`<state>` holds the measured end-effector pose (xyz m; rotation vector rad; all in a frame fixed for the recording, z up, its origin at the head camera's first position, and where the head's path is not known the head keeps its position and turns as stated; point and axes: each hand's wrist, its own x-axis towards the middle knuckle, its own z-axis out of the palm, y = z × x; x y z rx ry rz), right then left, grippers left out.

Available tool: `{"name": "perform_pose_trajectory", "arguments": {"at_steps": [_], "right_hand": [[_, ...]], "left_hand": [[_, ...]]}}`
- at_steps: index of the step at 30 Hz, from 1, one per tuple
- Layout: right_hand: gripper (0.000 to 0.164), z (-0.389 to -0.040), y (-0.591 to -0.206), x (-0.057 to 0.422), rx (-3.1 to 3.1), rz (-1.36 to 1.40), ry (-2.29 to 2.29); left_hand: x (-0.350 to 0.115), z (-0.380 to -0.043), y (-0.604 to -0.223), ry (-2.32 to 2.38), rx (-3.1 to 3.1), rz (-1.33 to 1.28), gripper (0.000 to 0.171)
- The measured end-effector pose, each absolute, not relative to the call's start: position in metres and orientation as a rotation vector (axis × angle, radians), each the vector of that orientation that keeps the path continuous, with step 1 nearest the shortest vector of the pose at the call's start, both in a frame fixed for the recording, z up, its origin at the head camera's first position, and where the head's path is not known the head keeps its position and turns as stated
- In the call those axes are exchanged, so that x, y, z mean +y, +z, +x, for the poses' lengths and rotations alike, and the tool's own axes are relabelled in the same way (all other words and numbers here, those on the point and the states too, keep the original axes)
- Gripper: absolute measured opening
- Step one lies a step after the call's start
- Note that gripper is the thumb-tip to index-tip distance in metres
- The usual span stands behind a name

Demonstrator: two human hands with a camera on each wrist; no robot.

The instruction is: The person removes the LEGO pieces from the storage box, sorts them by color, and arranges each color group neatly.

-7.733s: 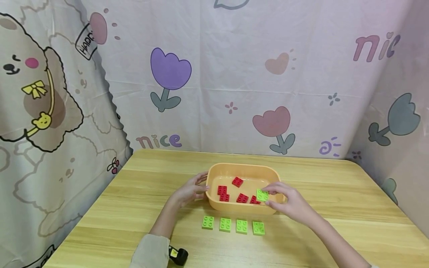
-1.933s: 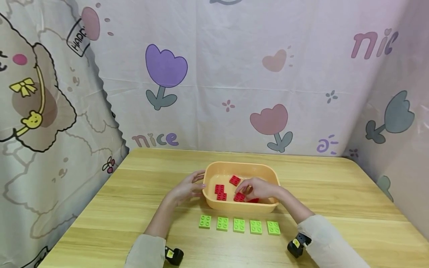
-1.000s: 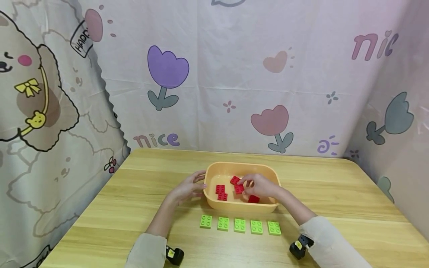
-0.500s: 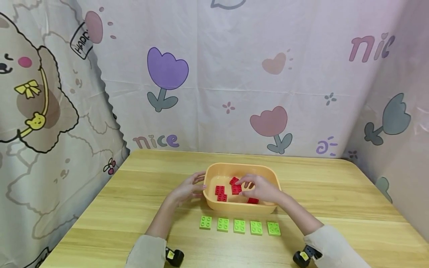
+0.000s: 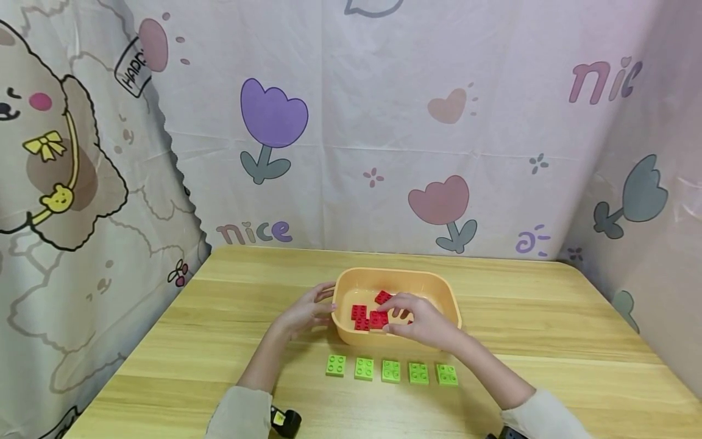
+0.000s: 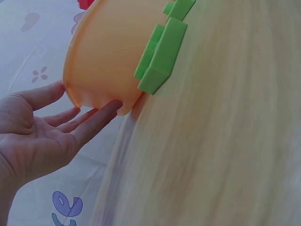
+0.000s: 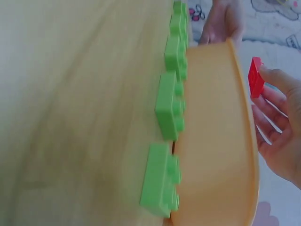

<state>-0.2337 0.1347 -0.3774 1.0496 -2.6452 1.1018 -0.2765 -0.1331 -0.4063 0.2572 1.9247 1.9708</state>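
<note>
Pinching a red brick (image 5: 378,319) over the orange tub (image 5: 403,279) in the head view, your right hand (image 5: 425,321) has other red bricks (image 5: 359,312) nearby. Left wrist: your left hand (image 6: 42,134), fingers extended, touches the tub. Right wrist: green bricks (image 7: 165,106) line its near wall.

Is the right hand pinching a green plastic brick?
No, the right hand pinches a red plastic brick, with the green bricks outside the orange plastic tub.

On the table (image 5: 258,274), the tub (image 5: 406,277) has the left hand (image 5: 301,313) at nine o'clock, the right hand (image 5: 425,322) and held brick (image 5: 378,320) above its floor, loose bricks (image 5: 359,312) inside at five, eight and eleven, a brick row (image 5: 391,371) at six, and cloth (image 5: 351,201) at twelve.
</note>
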Motion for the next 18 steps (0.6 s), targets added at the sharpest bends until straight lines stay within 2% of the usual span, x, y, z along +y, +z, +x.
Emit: {"name": "perform_pose_trajectory", "arguments": {"at_steps": [18], "right_hand": [[0.03,-0.192,-0.379,0.103,-2.651,1.056,1.128]], "left_hand": [[-0.133,-0.277,-0.407,1.983,1.906,0.274,0.057]]}}
